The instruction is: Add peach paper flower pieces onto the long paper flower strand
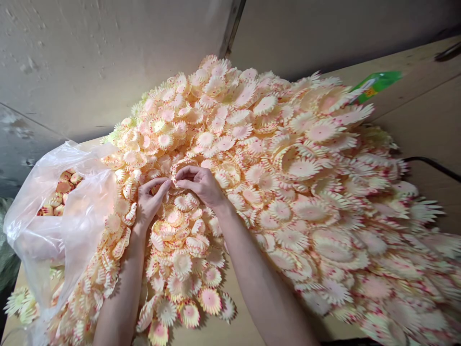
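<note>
A large heap of artificial flower petal discs point(266, 158), cream with pink centres and red-tipped fringed edges, spreads around both hands. My left hand point(153, 198) is closed in a pinch, thumb and index fingertip together, low over the heap. Close beside it my right hand point(202, 188) is also closed, fingers bent toward the thumb. Between the fingertips is a cupped petal disc point(183, 165), its rim showing just above them. The fingers partly hide it. Smaller loose petal discs point(182, 263) lie between my forearms.
A clear plastic bag point(86, 211) on the left contains rolled flower heads point(65, 187). A green packet point(378, 85) sticks out at the heap's back right. A black cable point(432, 165) runs in from the right. Behind stands a stained wall point(108, 57); the wooden tabletop point(230, 327) shows in front.
</note>
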### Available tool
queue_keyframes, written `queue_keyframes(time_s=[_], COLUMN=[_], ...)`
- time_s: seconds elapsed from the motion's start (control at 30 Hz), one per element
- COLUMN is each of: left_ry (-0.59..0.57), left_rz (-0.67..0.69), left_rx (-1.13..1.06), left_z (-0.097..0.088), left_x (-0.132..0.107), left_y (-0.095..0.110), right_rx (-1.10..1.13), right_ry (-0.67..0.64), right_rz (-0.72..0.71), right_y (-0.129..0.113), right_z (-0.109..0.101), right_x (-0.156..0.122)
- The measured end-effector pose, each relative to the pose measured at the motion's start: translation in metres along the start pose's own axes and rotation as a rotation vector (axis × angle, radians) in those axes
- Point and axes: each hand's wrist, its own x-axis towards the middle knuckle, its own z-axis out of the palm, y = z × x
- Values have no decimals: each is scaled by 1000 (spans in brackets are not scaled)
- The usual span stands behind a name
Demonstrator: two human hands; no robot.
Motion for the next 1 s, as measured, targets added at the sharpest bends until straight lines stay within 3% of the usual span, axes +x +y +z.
queue_keyframes(time_s=[1.0], left_ry=[-20], left_rz=[13], left_rx=[10], left_z=[-1], left_x=[1], left_y=[-4], right_rx=[7], right_ry=[9], right_rz=[-4], right_y=[3], right_z=[1], right_x=[1])
